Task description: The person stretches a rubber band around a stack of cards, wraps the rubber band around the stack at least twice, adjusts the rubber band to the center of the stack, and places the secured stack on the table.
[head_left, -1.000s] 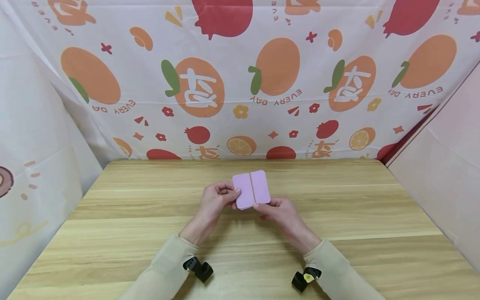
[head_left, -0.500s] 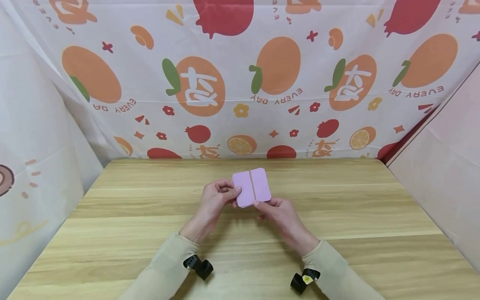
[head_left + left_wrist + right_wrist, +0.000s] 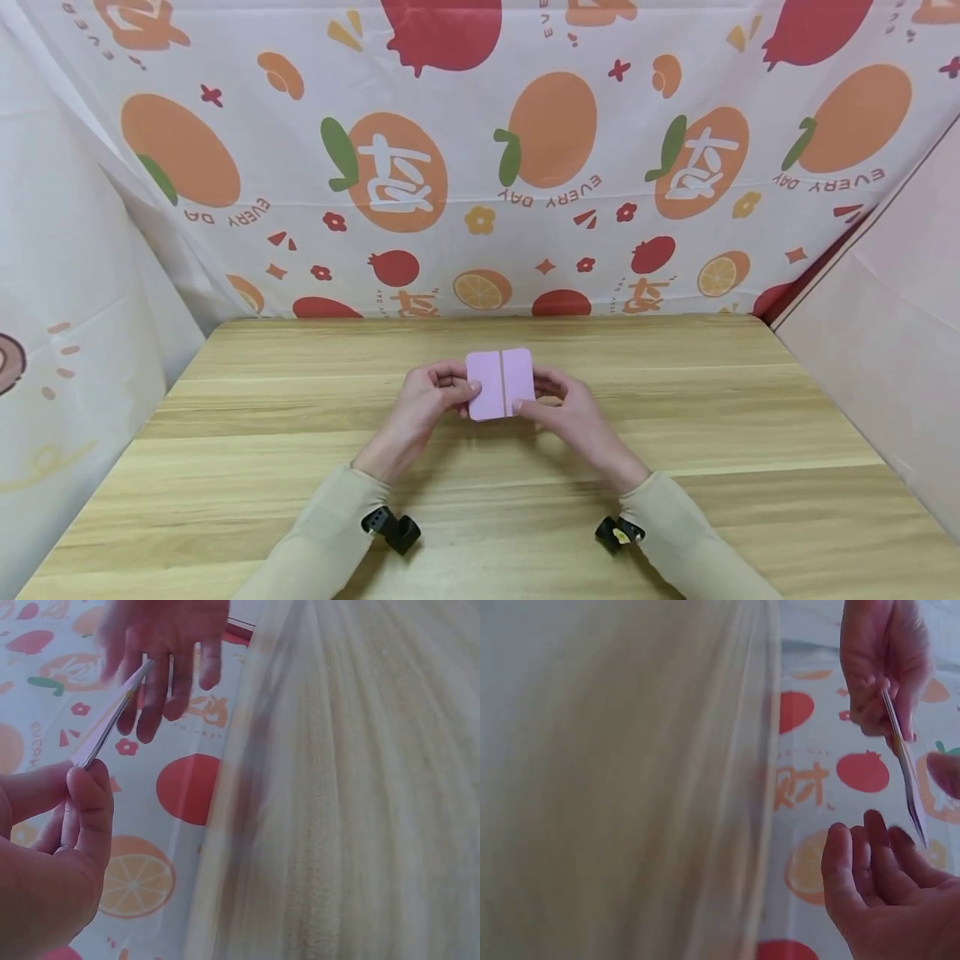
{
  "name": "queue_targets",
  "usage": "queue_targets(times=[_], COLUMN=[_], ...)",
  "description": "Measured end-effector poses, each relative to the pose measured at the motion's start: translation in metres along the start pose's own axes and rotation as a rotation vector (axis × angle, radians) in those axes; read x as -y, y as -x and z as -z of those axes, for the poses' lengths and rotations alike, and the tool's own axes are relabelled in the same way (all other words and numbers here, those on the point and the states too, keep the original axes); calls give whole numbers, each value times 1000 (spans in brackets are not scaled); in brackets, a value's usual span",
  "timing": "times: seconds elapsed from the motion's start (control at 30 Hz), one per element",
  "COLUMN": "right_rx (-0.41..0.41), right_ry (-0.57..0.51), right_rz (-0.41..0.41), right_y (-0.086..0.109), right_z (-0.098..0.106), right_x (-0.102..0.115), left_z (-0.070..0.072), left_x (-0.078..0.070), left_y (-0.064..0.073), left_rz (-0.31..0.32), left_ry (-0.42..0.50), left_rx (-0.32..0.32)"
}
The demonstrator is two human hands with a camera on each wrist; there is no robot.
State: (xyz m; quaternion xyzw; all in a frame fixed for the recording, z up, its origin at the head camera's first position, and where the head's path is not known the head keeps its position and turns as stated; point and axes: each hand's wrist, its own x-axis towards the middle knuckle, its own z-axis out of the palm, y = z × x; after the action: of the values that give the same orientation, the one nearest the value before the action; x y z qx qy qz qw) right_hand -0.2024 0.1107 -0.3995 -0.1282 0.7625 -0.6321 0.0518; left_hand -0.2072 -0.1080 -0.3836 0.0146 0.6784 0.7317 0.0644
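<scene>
A small stack of pink, round-cornered square cards [image 3: 487,371] is held above the table, with a thin brown band [image 3: 503,379] running across its face. My left hand [image 3: 422,404] pinches the left edge, thumb in front and fingers behind. At the right side, my right hand [image 3: 570,412] has its thumb by the lower front face and its fingers spread behind. The left wrist view shows the stack [image 3: 112,720] edge-on, thin and layered. In the right wrist view, the right hand's fingers [image 3: 885,874] are loosely extended, apart from the stack; its thumb stands off to the side.
A wood-grain table [image 3: 262,467] lies under both hands. A white curtain [image 3: 480,242] with fruit prints hangs along its back edge, and pale cloth [image 3: 82,275] covers the left side. Black wrist cameras [image 3: 393,529] sit on both sleeves.
The right hand has loosened its pinch on the stack's lower right corner and shifted slightly up and right. The stack has turned more upright and dropped a little. My left hand keeps its pinch.
</scene>
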Motion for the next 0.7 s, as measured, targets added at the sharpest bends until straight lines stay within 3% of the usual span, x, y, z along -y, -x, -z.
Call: queue_targets(times=[0.17,0.3,0.5,0.7], right_rx=[44,71,75,87], right_ry=[165,369,680,842], right_rz=[110,184,397,560], right_y=[1,2,4,4], right_z=[8,11,14,20], right_x=[6,11,16,18], left_z=[0,0,-2,-4], left_x=[1,1,2,2], left_y=[1,1,2,2], left_rz=[8,13,30,41], left_ry=[-5,-10,-14,-13], left_rx=[22,39,61,66])
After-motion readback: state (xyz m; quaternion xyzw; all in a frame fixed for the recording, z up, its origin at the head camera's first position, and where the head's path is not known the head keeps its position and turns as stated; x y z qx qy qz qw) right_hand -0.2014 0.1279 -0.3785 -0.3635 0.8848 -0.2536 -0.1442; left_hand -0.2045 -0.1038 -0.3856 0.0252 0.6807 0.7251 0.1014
